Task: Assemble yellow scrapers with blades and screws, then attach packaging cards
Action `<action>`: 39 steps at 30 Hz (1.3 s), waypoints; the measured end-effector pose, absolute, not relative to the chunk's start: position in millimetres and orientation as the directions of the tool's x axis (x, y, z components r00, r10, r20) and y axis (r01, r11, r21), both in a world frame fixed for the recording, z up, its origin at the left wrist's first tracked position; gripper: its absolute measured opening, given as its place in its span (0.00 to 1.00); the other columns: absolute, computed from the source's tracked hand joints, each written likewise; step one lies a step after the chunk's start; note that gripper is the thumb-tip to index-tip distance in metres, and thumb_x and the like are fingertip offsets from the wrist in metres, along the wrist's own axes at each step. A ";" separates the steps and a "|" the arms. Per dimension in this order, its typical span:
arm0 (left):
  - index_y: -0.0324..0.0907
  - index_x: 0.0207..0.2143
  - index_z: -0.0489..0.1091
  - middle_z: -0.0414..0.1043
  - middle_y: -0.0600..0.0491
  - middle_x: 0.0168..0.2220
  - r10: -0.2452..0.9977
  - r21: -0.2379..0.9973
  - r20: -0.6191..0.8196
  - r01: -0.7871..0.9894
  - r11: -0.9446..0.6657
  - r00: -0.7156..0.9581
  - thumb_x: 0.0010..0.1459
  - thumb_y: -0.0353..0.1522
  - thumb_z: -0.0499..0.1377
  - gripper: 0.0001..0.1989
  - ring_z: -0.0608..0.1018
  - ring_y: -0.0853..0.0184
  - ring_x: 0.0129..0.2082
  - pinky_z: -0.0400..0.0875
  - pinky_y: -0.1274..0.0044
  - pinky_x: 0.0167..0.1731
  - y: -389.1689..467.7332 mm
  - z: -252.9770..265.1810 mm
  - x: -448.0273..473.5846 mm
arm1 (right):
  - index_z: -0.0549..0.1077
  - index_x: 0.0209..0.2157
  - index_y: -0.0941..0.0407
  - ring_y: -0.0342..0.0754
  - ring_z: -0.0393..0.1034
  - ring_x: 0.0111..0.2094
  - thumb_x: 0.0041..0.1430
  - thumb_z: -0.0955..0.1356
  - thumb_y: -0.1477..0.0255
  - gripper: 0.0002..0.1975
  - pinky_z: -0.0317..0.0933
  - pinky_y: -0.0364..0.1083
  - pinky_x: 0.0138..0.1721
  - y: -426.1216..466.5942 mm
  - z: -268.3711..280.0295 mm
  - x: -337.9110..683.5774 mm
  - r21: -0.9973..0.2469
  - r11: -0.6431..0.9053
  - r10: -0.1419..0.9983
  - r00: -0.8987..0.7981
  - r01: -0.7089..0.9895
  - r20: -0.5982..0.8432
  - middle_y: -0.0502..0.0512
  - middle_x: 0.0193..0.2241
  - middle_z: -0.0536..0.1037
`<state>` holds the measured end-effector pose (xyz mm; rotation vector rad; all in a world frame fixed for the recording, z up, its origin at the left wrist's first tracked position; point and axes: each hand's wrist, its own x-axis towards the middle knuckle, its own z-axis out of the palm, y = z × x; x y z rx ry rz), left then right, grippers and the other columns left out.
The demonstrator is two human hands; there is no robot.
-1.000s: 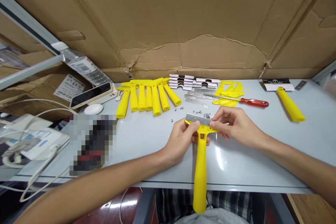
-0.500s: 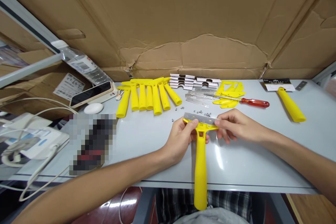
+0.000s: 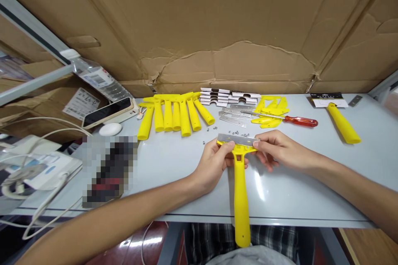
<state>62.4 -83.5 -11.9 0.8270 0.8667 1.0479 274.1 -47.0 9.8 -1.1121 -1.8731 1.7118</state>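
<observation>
Yellow scraper [image 3: 241,198] in head view: held up over near part of counter [image 3: 311,190], crosswise head at top, handle pointing back twd. the person, lower end past the near edge as seen. Metal blade [image 3: 236,138] lies along the head. L hand [image 3: 208,169]: fingers closed round L side of head, thumb pressed on blade, other fingertips showing behind. R hand [image 3: 282,149]: thumb & index pinched at R end of blade/head, remaining fingers loosely curled below. Small screws [image 3: 245,135] scattered just beyond, w/ loose blades [image 3: 233,122], yellow flat pcs. [image 3: 270,123] & red-handled screwdriver [image 3: 301,121] behind, its shaft across the pcs. Stacked white cards [image 3: 214,97] at back. Row of yellow handles [image 3: 185,122] back L; another yellow handle [image 3: 344,125] far R, touching a black-and-white card [image 3: 330,101]. Phone [image 3: 108,112] leans far L, nr. water bottle [image 3: 104,80].
</observation>
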 end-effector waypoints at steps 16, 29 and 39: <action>0.32 0.35 0.79 0.80 0.40 0.40 0.979 0.962 -0.170 -0.197 0.190 0.117 0.56 0.37 0.68 0.13 0.82 0.63 0.32 0.80 0.75 0.26 -56.6 5.2 44.8 | 0.70 0.27 0.58 0.39 0.67 0.19 0.61 0.70 0.50 0.25 0.57 0.41 0.19 -32.2 15.8 284.3 -0.940 -0.072 0.829 -0.504 0.334 -0.243 0.50 0.20 0.72; 0.36 0.50 0.70 0.78 0.51 0.32 0.988 0.961 -0.154 -0.228 0.156 0.024 0.58 0.30 0.67 0.19 0.84 0.63 0.29 0.82 0.75 0.28 -53.8 9.7 41.3 | 0.75 0.35 0.57 0.44 0.68 0.22 0.64 0.69 0.55 0.18 0.57 0.46 0.23 -6.4 24.3 315.1 -0.868 0.106 0.984 -0.177 0.486 0.020 0.55 0.28 0.76; 0.38 0.45 0.70 0.77 0.50 0.32 0.984 0.963 -0.174 -0.203 0.175 0.024 0.56 0.31 0.67 0.15 0.84 0.61 0.31 0.82 0.74 0.26 -52.5 7.2 41.9 | 0.81 0.43 0.53 0.49 0.71 0.36 0.65 0.66 0.61 0.15 0.57 0.48 0.35 13.7 10.2 339.9 -0.126 0.488 0.869 -0.468 0.864 0.159 0.56 0.37 0.80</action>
